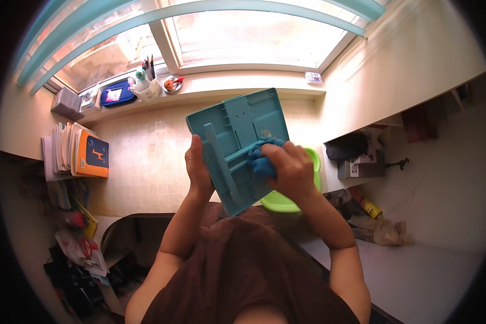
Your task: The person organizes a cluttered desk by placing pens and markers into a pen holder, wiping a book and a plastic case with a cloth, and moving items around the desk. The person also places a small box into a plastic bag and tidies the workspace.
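Note:
I hold up a teal plastic panel (256, 116), tilted, over the desk's near edge. It has ribs, a long raised bar and small holes, like the back of a book stand. My left hand (198, 167) grips its left edge, the thumb along the side and the other fingers mostly hidden behind. In my right hand (292, 171) is a bunched blue cloth (262, 159), pressed against the panel's ribbed face right of the bar. A small pale patch (265, 133) shows on the panel just above the cloth. Behind my right hand, a bright green basin (281, 203) is partly hidden.
Books and papers (81, 151) stand at the desk's left. Along the window sill are a blue pencil case (117, 94), a white pen holder (146, 90) and a small dish (173, 85). Right of the desk, a shelf holds a dark bag (346, 146) and a grey box (362, 166).

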